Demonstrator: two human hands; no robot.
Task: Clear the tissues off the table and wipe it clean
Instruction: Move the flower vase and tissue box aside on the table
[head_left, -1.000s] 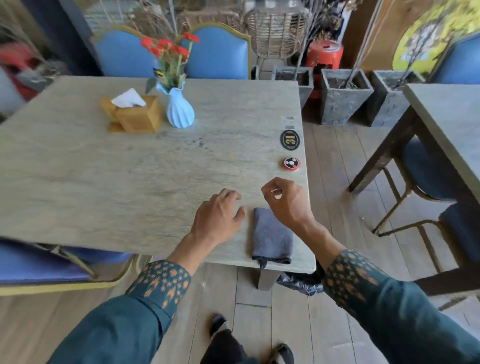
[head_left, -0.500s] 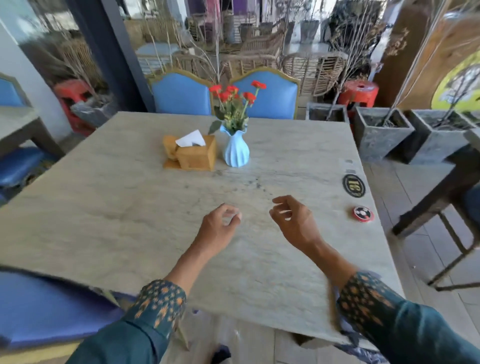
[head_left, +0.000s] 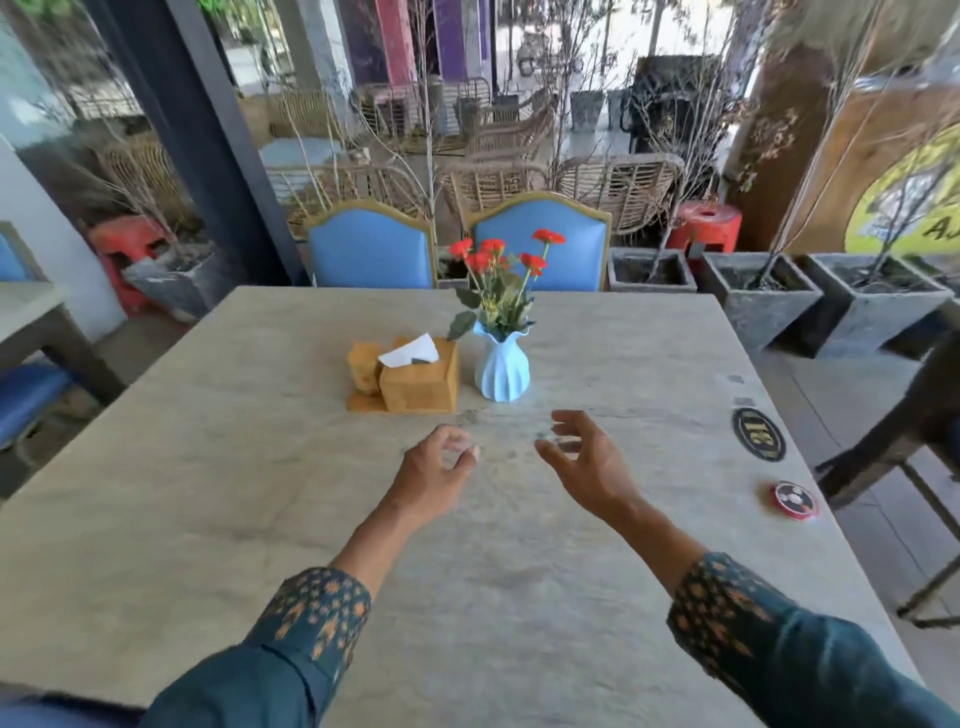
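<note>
A pale stone table (head_left: 208, 493) fills the view. Near its far middle stands a wooden tissue box (head_left: 420, 383) with one white tissue (head_left: 410, 352) sticking out of the top. My left hand (head_left: 434, 475) hovers over the table's middle, fingers curled and apart, holding nothing. My right hand (head_left: 584, 462) hovers beside it, fingers spread, also holding nothing. Both hands are a short way in front of the box and the vase. No loose tissues or cloth show on the table.
A light-blue vase (head_left: 502, 370) with red flowers stands right of the tissue box. A black oval number tag (head_left: 758, 434) and a red round disc (head_left: 794, 500) lie near the right edge. Two blue chairs (head_left: 371, 249) stand behind; concrete planters (head_left: 763, 299) at right.
The view has tilted up and forward; the grey cloth at the near edge has left the view. Both hands have moved forward over the table toward the tissue box and vase.
</note>
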